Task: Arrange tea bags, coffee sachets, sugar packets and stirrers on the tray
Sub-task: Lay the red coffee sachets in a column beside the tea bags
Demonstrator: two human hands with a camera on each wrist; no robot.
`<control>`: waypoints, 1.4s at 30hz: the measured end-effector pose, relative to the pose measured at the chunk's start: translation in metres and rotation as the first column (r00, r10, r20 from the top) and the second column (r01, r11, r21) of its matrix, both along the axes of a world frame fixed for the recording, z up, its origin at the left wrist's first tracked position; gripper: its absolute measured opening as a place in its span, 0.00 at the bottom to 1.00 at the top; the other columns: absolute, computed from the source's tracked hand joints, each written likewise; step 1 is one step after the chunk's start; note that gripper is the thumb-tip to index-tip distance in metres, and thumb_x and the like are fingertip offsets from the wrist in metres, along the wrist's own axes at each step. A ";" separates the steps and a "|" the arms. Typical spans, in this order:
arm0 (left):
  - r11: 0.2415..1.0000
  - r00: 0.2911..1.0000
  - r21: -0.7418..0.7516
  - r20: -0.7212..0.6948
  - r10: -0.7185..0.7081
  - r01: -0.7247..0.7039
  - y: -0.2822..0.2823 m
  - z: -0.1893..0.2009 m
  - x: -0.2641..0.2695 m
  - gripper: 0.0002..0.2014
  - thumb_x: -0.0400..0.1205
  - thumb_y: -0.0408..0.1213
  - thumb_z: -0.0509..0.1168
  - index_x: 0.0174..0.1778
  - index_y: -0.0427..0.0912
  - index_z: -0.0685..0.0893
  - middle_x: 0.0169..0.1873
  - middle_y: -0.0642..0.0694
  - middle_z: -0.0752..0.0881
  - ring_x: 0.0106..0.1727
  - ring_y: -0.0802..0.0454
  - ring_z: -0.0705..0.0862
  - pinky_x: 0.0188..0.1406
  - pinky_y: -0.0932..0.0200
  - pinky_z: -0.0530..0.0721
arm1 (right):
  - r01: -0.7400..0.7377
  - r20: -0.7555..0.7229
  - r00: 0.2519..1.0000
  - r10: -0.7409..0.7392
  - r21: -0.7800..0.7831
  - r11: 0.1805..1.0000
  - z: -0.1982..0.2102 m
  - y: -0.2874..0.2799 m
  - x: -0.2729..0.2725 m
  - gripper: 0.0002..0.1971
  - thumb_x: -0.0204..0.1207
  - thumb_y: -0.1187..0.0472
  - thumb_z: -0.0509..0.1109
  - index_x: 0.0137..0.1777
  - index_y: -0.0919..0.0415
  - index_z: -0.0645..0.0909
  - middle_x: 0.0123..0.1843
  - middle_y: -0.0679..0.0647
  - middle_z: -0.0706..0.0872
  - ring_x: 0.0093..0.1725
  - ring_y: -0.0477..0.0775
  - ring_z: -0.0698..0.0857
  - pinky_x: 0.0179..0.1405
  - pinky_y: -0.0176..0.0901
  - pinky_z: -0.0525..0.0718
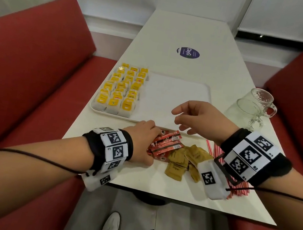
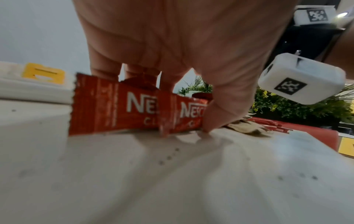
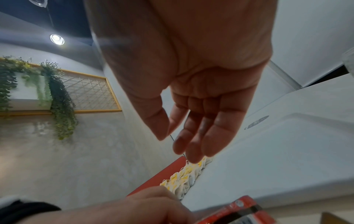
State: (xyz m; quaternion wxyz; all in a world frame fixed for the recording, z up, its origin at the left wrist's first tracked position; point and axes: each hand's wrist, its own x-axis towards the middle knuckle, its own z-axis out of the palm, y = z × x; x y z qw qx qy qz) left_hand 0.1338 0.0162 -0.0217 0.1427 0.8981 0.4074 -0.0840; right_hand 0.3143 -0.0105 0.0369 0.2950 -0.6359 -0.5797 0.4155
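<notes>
On tray [image 1: 179, 91], left part: tea bags [image 1: 120, 88] set in rows; rest bare. Coffee sachets [image 1: 166, 142], sugar packets [image 1: 185, 159], stirrers [image 1: 218, 150] lie on bench, none placed. Left hand [image 1: 142, 141] grip clamped on sachets; right hand [image 1: 199, 118] hovers, fingers apart, empty.

A long white bench [image 1: 188, 31] runs up the middle of the head view, flanked by red padded seats [image 1: 36, 62] at left and right. Pale walls and blinds [image 1: 291, 15] fill the top. The right wrist view shows a round ceiling lamp [image 3: 57, 39] upper left, with trailing green plants [image 3: 59, 97] over a wood-framed lattice panel [image 3: 90, 94] below it.
</notes>
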 end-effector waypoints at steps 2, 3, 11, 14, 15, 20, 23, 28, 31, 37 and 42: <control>1.000 1.000 -0.005 -0.009 0.011 -0.011 0.002 0.000 0.002 0.38 0.66 0.53 0.71 0.72 0.47 0.67 0.60 0.48 0.71 0.61 0.48 0.74 0.61 0.48 0.80 | -0.004 0.002 1.000 0.004 -0.013 1.000 -0.003 -0.001 0.002 0.07 0.76 0.64 0.70 0.52 0.55 0.84 0.40 0.51 0.87 0.40 0.49 0.86 0.40 0.41 0.84; 1.000 1.000 -0.007 -0.014 0.016 -0.016 0.003 0.000 0.003 0.38 0.66 0.53 0.70 0.72 0.47 0.67 0.59 0.48 0.71 0.60 0.48 0.74 0.60 0.48 0.80 | -0.006 0.002 1.000 0.006 -0.017 1.000 -0.004 -0.001 0.002 0.07 0.76 0.64 0.70 0.52 0.55 0.84 0.40 0.51 0.87 0.40 0.49 0.86 0.40 0.41 0.84; 1.000 0.997 -0.011 -0.072 -0.010 0.009 0.012 0.000 0.008 0.34 0.70 0.46 0.70 0.72 0.44 0.67 0.60 0.45 0.72 0.61 0.46 0.74 0.60 0.50 0.78 | -0.020 0.033 0.999 0.020 -0.016 1.000 -0.010 0.004 0.002 0.07 0.76 0.64 0.69 0.52 0.55 0.84 0.40 0.52 0.87 0.40 0.50 0.86 0.38 0.38 0.84; 1.000 0.997 -0.001 -0.080 -0.006 0.006 0.016 0.000 0.009 0.29 0.72 0.44 0.68 0.68 0.43 0.68 0.59 0.44 0.72 0.60 0.45 0.75 0.58 0.50 0.78 | -0.018 0.029 0.999 0.019 -0.010 1.000 -0.009 0.006 0.003 0.07 0.76 0.64 0.70 0.52 0.56 0.84 0.38 0.50 0.86 0.38 0.48 0.86 0.39 0.39 0.84; 1.000 0.996 0.000 -0.090 -0.003 0.003 0.017 0.000 0.009 0.28 0.72 0.44 0.68 0.67 0.43 0.68 0.58 0.44 0.72 0.59 0.45 0.75 0.56 0.50 0.79 | -0.018 0.030 0.999 0.018 -0.006 1.000 -0.008 0.008 0.004 0.07 0.76 0.64 0.70 0.52 0.56 0.84 0.38 0.49 0.86 0.38 0.47 0.86 0.40 0.40 0.85; 0.999 0.989 -0.014 -0.142 -0.031 0.029 0.024 0.005 0.011 0.23 0.74 0.45 0.66 0.63 0.45 0.70 0.56 0.46 0.72 0.55 0.47 0.77 0.51 0.51 0.81 | -0.005 0.016 1.000 0.005 0.003 1.000 -0.004 0.016 0.007 0.07 0.76 0.64 0.70 0.53 0.56 0.84 0.38 0.49 0.86 0.37 0.46 0.85 0.36 0.36 0.84; 0.997 0.982 -0.055 -0.177 -0.071 0.062 0.030 0.012 0.011 0.20 0.74 0.44 0.67 0.61 0.47 0.73 0.53 0.48 0.77 0.54 0.48 0.79 0.49 0.54 0.80 | 0.005 0.006 1.000 -0.005 -0.002 1.000 -0.003 0.023 0.009 0.07 0.77 0.64 0.69 0.53 0.55 0.84 0.37 0.49 0.86 0.38 0.46 0.85 0.36 0.36 0.84; 0.991 0.975 -0.105 -0.197 -0.101 0.082 0.040 0.019 0.007 0.16 0.74 0.46 0.67 0.56 0.50 0.75 0.42 0.51 0.80 0.44 0.49 0.81 0.46 0.54 0.82 | 0.018 -0.009 1.000 -0.018 -0.012 1.000 -0.004 0.033 0.009 0.08 0.77 0.63 0.69 0.53 0.55 0.84 0.38 0.49 0.86 0.39 0.47 0.86 0.38 0.37 0.84; 0.982 0.972 -0.160 -0.197 -0.129 0.098 0.048 0.027 0.004 0.15 0.75 0.45 0.68 0.56 0.49 0.77 0.41 0.52 0.80 0.45 0.50 0.81 0.47 0.54 0.82 | 0.025 -0.014 1.000 -0.025 -0.014 1.000 -0.004 0.040 0.008 0.08 0.77 0.64 0.69 0.54 0.56 0.84 0.41 0.51 0.87 0.40 0.47 0.86 0.39 0.37 0.84; 0.930 0.988 -0.366 -0.125 -0.095 0.043 0.064 0.045 -0.004 0.16 0.77 0.42 0.68 0.60 0.46 0.79 0.46 0.47 0.84 0.41 0.51 0.81 0.43 0.54 0.84 | 0.034 -0.036 0.999 -0.035 -0.022 0.999 -0.005 0.052 0.008 0.07 0.77 0.64 0.69 0.53 0.55 0.84 0.39 0.49 0.86 0.39 0.47 0.86 0.38 0.37 0.84; 0.848 0.989 -0.530 -0.125 -0.084 0.005 0.075 0.049 -0.012 0.14 0.76 0.40 0.68 0.59 0.49 0.80 0.41 0.49 0.85 0.34 0.51 0.81 0.32 0.59 0.82 | -0.028 0.015 0.999 0.029 -0.035 0.999 -0.006 0.058 0.007 0.09 0.78 0.65 0.68 0.54 0.55 0.85 0.36 0.48 0.85 0.39 0.46 0.85 0.37 0.34 0.84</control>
